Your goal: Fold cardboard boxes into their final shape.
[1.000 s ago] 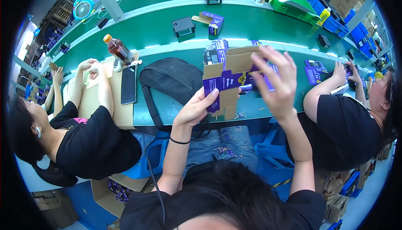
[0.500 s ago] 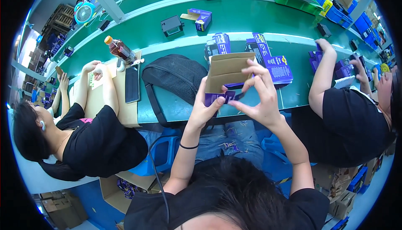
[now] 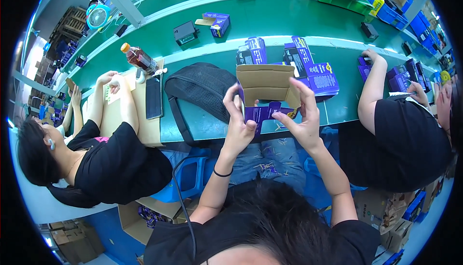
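I hold up an open purple cardboard box (image 3: 263, 77) between my hands, over the near edge of the green bench. Its plain brown inside faces up, with one flap standing at the far side and a purple flap at the near side. My left hand (image 3: 239, 126) grips the box's left side, its thumb toward the near edge. At the right side, my right hand (image 3: 305, 121) has its thumb on the near flap and its fingers along the outer wall. Just beyond stand flat purple cartons (image 3: 322, 77) in stacks.
A black mesh backpack (image 3: 205, 89) lies left of my hands. Co-workers sit at both sides, one with an arm (image 3: 126, 103) on cardboard, another with an arm (image 3: 371, 91) near purple boxes. On the belt are a black device (image 3: 185, 33) and a purple box (image 3: 219, 25).
The held box has turned and its mouth has widened. My right hand has gone from pinching the near flap to spreading along the right side. Items on the belt have shifted left.
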Motion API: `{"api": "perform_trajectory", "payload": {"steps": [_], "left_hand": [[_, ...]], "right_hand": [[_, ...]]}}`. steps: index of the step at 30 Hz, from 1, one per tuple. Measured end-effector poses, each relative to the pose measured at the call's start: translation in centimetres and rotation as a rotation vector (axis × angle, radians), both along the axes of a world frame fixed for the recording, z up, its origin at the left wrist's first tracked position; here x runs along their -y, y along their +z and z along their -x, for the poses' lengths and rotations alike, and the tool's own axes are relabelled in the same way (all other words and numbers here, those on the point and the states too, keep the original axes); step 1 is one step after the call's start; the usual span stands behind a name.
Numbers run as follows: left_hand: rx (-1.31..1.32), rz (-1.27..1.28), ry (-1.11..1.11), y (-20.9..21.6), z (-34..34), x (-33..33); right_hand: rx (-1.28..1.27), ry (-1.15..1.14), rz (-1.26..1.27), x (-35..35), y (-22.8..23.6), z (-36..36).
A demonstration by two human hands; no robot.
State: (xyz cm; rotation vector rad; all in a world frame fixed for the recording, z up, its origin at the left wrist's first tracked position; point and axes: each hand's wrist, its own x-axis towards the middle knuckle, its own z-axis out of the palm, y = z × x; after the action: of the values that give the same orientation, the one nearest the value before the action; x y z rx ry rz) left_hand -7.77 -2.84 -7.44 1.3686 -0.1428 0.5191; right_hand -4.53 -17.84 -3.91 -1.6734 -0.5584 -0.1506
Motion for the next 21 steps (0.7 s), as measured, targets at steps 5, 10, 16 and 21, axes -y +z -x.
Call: {"api": "perform_trajectory", "payload": {"steps": [5, 10, 16, 21], "left_hand": [[0.130, -0.244, 0.036, 0.6, -0.1, -0.6], [0.029, -0.263, -0.039, -0.1, 0.5, -1.2], [0.016, -0.254, -0.002, -0.1, 0.4, -0.5], [-0.053, -0.280, -0.029, 0.0, 0.1, -1.7]], "right_hand": [[0.117, 0.062, 0.141, 0.7, 0.1, -0.5], [0.024, 0.096, 0.169, 1.1, 0.8, 0.2], [-0.008, 0.016, 0.137, 1.5, 0.1, 0.1], [0.123, 0.099, 0.241, 1.8, -0.8, -0.9]]}}
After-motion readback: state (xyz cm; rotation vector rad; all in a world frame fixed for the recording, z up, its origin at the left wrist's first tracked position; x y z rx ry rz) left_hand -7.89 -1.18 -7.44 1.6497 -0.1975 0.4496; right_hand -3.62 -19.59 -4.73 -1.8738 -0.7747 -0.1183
